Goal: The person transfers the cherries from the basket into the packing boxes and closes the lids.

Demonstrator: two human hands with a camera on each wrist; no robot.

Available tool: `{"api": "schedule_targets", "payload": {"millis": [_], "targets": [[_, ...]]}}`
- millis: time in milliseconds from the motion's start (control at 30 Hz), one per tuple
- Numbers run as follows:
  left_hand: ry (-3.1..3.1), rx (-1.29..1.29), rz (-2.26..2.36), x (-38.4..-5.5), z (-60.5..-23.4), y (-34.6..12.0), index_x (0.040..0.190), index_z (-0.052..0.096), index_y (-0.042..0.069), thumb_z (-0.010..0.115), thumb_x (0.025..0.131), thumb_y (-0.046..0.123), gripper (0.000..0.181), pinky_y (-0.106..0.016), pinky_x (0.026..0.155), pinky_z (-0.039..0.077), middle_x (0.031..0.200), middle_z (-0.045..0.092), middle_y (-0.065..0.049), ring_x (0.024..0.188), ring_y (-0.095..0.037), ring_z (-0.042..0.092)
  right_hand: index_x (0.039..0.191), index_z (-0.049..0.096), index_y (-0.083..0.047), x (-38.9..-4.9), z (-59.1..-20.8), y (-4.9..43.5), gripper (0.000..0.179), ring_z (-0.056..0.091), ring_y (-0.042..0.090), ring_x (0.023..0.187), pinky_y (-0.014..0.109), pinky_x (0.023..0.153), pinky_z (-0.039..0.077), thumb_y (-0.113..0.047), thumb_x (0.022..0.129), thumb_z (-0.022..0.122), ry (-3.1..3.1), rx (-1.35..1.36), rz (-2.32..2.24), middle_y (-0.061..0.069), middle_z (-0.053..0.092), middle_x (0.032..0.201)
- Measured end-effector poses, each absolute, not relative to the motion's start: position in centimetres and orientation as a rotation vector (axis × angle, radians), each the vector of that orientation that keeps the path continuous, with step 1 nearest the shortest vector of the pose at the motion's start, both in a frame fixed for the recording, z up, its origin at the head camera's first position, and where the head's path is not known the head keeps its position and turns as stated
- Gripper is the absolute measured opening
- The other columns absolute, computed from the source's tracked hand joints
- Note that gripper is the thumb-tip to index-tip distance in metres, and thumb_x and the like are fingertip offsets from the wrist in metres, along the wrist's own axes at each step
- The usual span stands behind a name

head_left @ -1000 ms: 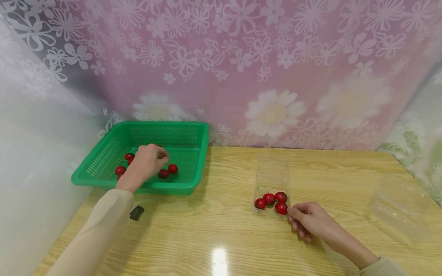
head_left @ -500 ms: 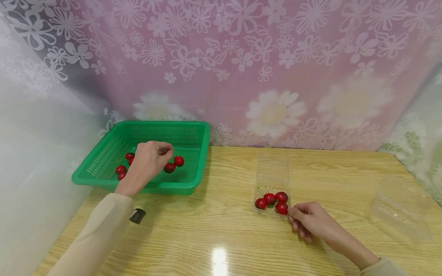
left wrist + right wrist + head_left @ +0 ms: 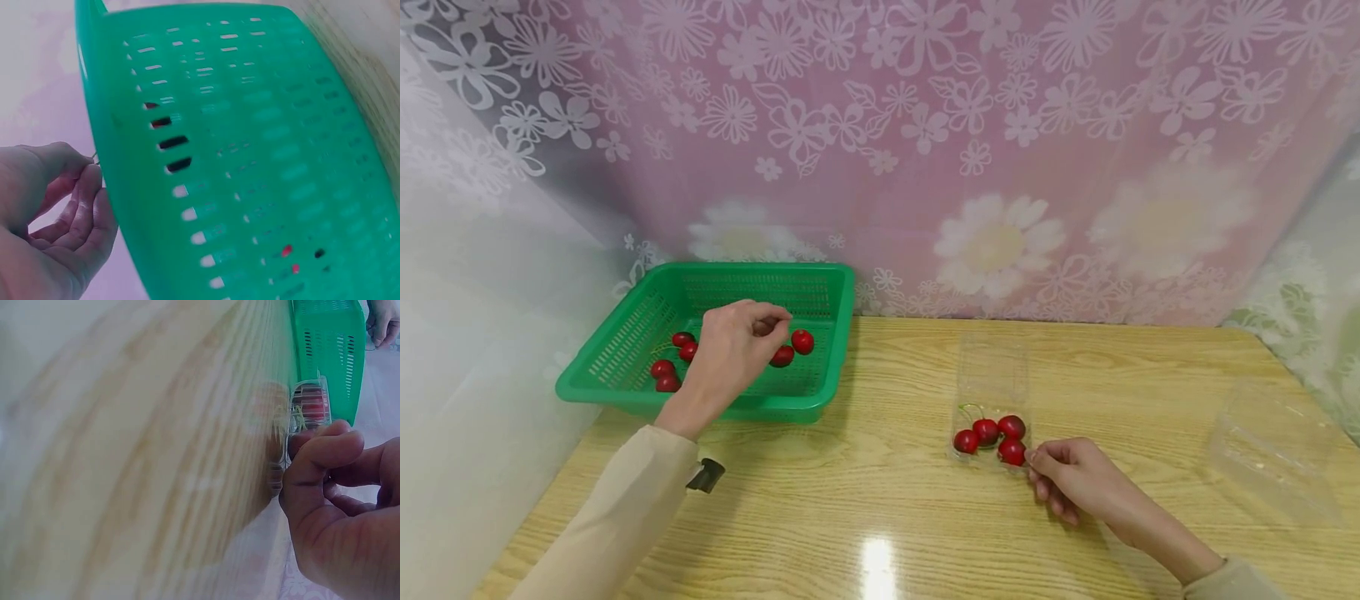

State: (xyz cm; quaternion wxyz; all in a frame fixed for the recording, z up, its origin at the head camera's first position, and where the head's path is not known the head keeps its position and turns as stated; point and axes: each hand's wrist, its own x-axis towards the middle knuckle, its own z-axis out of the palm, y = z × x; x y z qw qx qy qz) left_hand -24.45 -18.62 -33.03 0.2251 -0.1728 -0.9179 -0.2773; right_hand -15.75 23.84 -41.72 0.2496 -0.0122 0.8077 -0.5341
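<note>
In the head view my left hand [image 3: 730,346] is over the green basket [image 3: 790,407], thumb and index finger pinched together. A thin stem [image 3: 95,156] shows at the fingertips in the left wrist view. Two cherries [image 3: 802,342] are just right of and below these fingers; their link to the stem is hidden in the head view. Other red cherries [image 3: 667,382] lie on the basket's left side. My right hand [image 3: 1086,479] pinches the near right corner of a clear plastic clamshell box [image 3: 992,367]. Its lid is folded back, and several cherries [image 3: 986,432] sit inside.
Another clear plastic container [image 3: 1273,450] stands at the right of the wooden table [image 3: 880,492]. A small black object [image 3: 706,476] is by the left wrist. A flowered curtain [image 3: 880,192] hangs behind the table.
My left hand has risen slightly and shifted right over the basket. The two cherries near its fingers have moved the same way. The right hand and the clamshell box have stayed put.
</note>
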Motion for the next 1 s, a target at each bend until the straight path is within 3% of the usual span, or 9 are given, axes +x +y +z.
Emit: {"api": "schedule_targets", "payload": {"millis": [333, 1000], "targets": [[-2.378, -0.533, -0.813, -23.7, -32.5, -17.3, 0.098, 0.081, 0.008, 0.072, 0.093, 0.011, 0.010, -0.037, 0.068, 0.060, 0.089, 0.076, -0.006, 0.073, -0.015, 0.071, 0.091, 0.060, 0.000, -15.7, -41.7, 23.8, 0.033, 0.049, 0.008, 0.053, 0.022, 0.046, 0.045, -0.023, 0.110, 0.045, 2.210, -0.027, -1.449, 0.001, 0.059, 0.072], [-2.278, -0.754, -0.822, -22.7, -32.6, -14.5, 0.099, 0.080, 0.006, 0.073, 0.092, 0.006, 0.010, -0.034, 0.067, 0.060, 0.091, 0.075, -0.006, 0.075, -0.012, 0.070, 0.090, 0.060, -0.001, -15.7, -41.8, 23.7, 0.034, 0.048, 0.007, 0.052, 0.021, 0.046, 0.044, -0.024, 0.110, 0.045, 2.217, -0.030, -1.444, 0.000, 0.059, 0.070]]}}
